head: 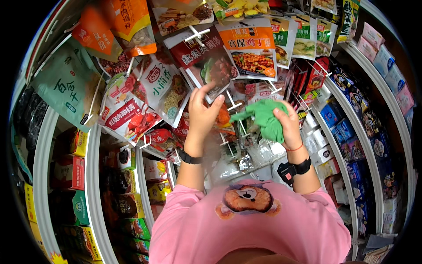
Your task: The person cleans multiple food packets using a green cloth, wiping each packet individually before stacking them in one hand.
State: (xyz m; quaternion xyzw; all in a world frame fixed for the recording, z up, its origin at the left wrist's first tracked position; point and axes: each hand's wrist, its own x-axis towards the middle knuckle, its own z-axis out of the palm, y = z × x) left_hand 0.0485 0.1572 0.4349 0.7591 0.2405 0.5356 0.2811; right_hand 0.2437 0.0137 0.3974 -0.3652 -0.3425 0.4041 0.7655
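My left hand (204, 109) is at the lower edge of a dark red seasoning packet (206, 61) that hangs on a white hook; its fingertips touch or nearly touch the packet, and I cannot tell whether they pinch it. In my right hand (290, 127) is a bunched green cloth (267, 118), one end of it sticking out to the left. An orange and white packet (249, 49) hangs just right of the dark red one. A white fennel packet (165, 89) hangs to the left of my left hand.
White display hooks (234, 105) stick out around both hands. A pale green pouch (69, 82) and a red and white sauce packet (128, 112) hang at the left. Curved-looking shelves hold boxed goods at the left and blue packs (344, 130) at the right.
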